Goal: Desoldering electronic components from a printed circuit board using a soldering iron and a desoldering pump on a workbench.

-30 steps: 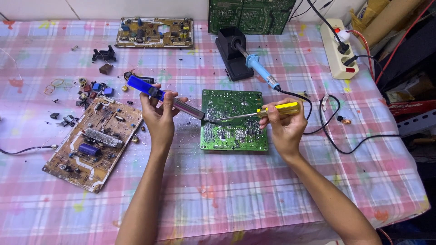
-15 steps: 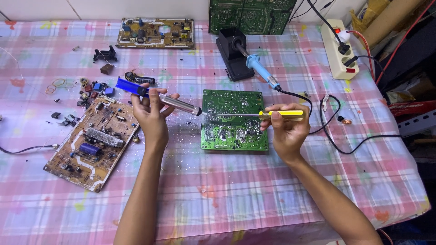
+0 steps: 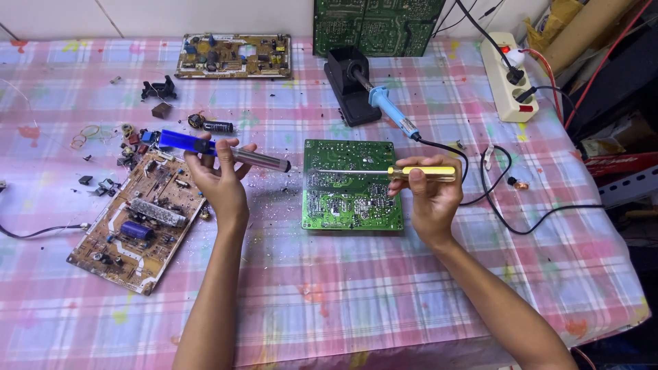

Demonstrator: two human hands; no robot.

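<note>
My left hand (image 3: 221, 179) grips a desoldering pump (image 3: 226, 152) with a blue plunger end and a silver barrel, held level above the cloth with its tip pointing right toward the green circuit board (image 3: 351, 186). My right hand (image 3: 428, 192) holds a yellow-handled screwdriver (image 3: 384, 172) level, its thin shaft reaching left across the board's upper part. The board lies solder side up between my hands. The pump's tip hangs just left of the board's edge, apart from the screwdriver's tip.
A brown circuit board (image 3: 133, 223) lies at the left among loose parts (image 3: 130, 140). A blue-handled soldering iron (image 3: 389, 109) rests in a black stand (image 3: 348, 85). Behind are another brown board (image 3: 233, 56), an upright green board (image 3: 375, 26) and a white power strip (image 3: 508, 77). Black cables (image 3: 510, 205) trail at the right.
Both tools have come up from the green board. The pump has swung from tilted down to level, and the screwdriver now lies level over the board's upper part.
</note>
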